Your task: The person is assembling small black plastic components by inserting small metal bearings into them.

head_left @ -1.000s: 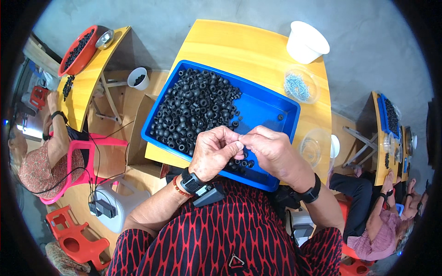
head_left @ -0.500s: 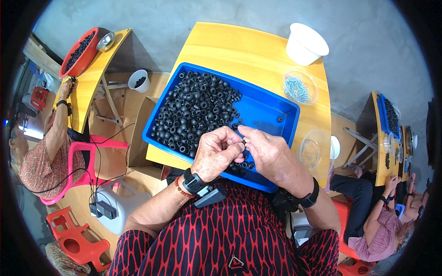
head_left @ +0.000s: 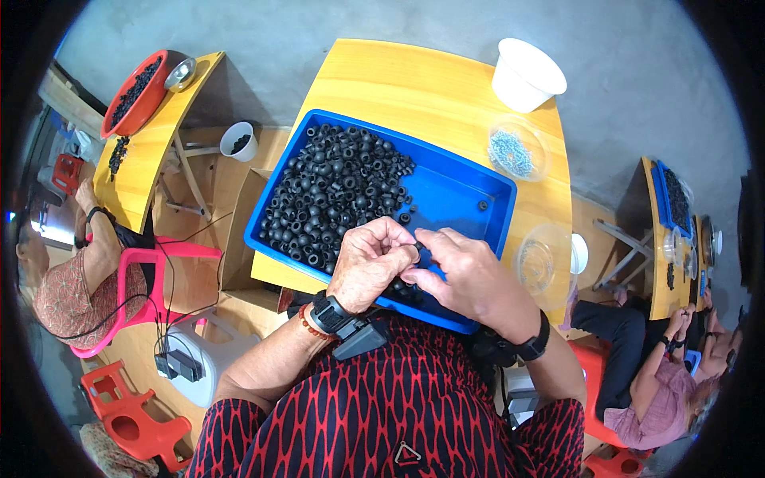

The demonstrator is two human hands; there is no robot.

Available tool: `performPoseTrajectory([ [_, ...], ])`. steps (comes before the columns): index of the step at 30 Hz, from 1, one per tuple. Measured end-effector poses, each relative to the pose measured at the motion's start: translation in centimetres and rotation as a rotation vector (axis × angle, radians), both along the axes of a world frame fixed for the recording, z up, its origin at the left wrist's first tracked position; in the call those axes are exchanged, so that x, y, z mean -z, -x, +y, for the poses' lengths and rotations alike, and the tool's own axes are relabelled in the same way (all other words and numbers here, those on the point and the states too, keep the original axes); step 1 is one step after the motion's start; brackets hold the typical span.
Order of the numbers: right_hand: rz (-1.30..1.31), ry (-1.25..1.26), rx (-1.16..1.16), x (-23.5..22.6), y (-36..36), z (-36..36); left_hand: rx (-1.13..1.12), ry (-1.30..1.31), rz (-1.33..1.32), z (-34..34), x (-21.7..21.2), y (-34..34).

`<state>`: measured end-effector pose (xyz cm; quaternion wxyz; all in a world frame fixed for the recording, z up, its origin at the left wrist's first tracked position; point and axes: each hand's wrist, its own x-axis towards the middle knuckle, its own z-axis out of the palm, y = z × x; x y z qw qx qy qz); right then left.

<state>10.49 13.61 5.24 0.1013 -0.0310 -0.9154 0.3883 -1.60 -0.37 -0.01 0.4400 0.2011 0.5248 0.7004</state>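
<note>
Some bare tray (head_left: pixel 454 187) beyond both hands (head_left: pixel 368 261) (head_left: pixel 470 271)

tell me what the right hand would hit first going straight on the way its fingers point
The right hand would likely meet the small black piece between the two hands first, then the left hand; depth there is unclear.

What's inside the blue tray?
The blue tray holds many black pieces, mostly heaped left, with one alone at right. The left hand and right hand hide whatever lies beneath them.
</note>
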Motion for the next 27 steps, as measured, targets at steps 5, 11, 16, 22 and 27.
performPoseTrajectory([
  [5,-0.052,-0.267,-0.024,0.1,0.5,-0.3,-0.028,0.029,0.061,0.1,0.2,-0.2],
  [11,-0.075,-0.375,-0.026,-0.1,0.7,-0.1,-0.016,0.047,0.128,0.0,0.4,-0.2],
  [16,0.02,-0.352,0.043,0.8,0.3,0.2,-0.005,0.07,0.091,0.0,-0.3,-0.3],
  [22,0.024,-0.387,0.034,0.9,0.0,0.1,0.056,0.115,0.206,-0.2,0.2,-0.3],
  [27,0.019,-0.444,0.022,1.4,-0.2,-0.1,0.007,0.147,0.371,-0.4,0.2,-1.1],
])
